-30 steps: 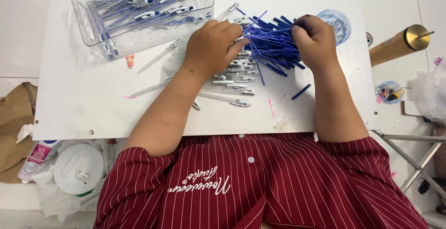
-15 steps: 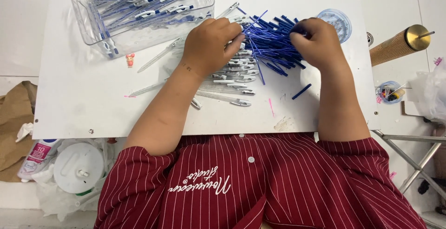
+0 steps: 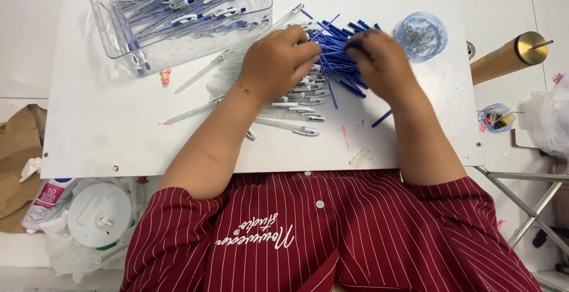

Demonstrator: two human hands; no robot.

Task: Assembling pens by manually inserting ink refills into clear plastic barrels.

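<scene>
We see our left hand [image 3: 277,61] and our right hand [image 3: 379,62] side by side on a pile of thin blue pen refills [image 3: 338,55] in the far middle of the white surface [image 3: 106,132]. Both hands are curled, with the fingers bent down into the blue sticks. We cannot tell how many sticks each hand has pinched, because the fingers hide them.

Just near of the left hand lies a row of clear pen barrels with silver clips [image 3: 296,105]. The left hand rests partly on top of them. A few more clear barrels [image 3: 195,112] lie loose to the left. One blue refill [image 3: 382,118] lies alone, near of the right hand.

At the far left stands a clear plastic box [image 3: 118,49] full of finished blue and white pens [image 3: 178,7]. A tiny pink toy [image 3: 165,77] sits just beside it. At the far right, close to the right hand, is a small round blue tub of tiny metal springs [image 3: 422,35]. Off the surface to the right is a brown roll with a gold end [image 3: 510,58].
</scene>
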